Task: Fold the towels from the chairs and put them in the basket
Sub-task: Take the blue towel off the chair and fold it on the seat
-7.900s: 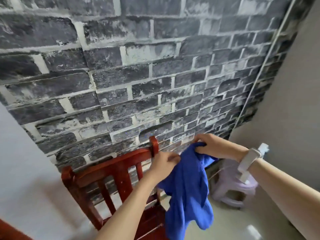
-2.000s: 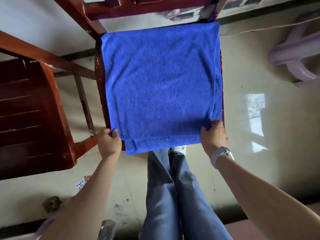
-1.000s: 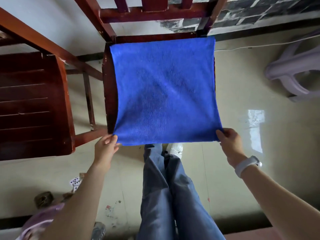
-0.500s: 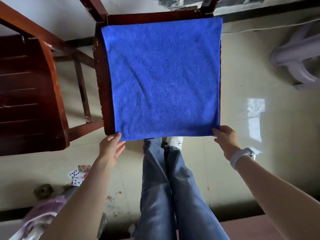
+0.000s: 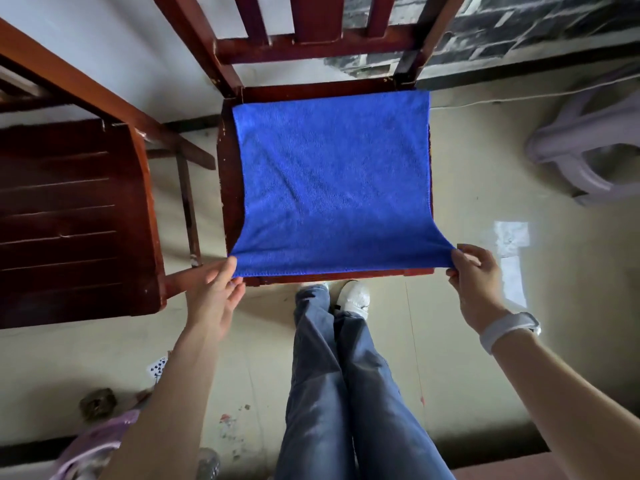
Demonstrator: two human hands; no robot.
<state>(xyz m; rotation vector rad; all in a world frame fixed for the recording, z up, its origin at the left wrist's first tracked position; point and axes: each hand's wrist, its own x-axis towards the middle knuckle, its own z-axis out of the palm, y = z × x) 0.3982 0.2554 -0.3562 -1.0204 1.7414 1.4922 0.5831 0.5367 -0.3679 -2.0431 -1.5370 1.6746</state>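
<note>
- The blue towel (image 5: 334, 181) lies spread over the seat of the middle chair (image 5: 230, 188); its far edge sits near the backrest, its near edge lifted just above the seat's front rail.
- The left hand (image 5: 214, 296) pinches the near left corner; the right hand (image 5: 476, 282) pinches the near right corner, stretched out past the seat's right edge.
- Open floor (image 5: 467, 174) lies right of the chair, up to a pale plastic stool (image 5: 588, 147); a second chair (image 5: 76, 216) stands close on the left.
- Counted: one towel, two wooden chairs, one stool.
- The towel is one flat, plush, vivid blue layer with a hemmed edge.
</note>
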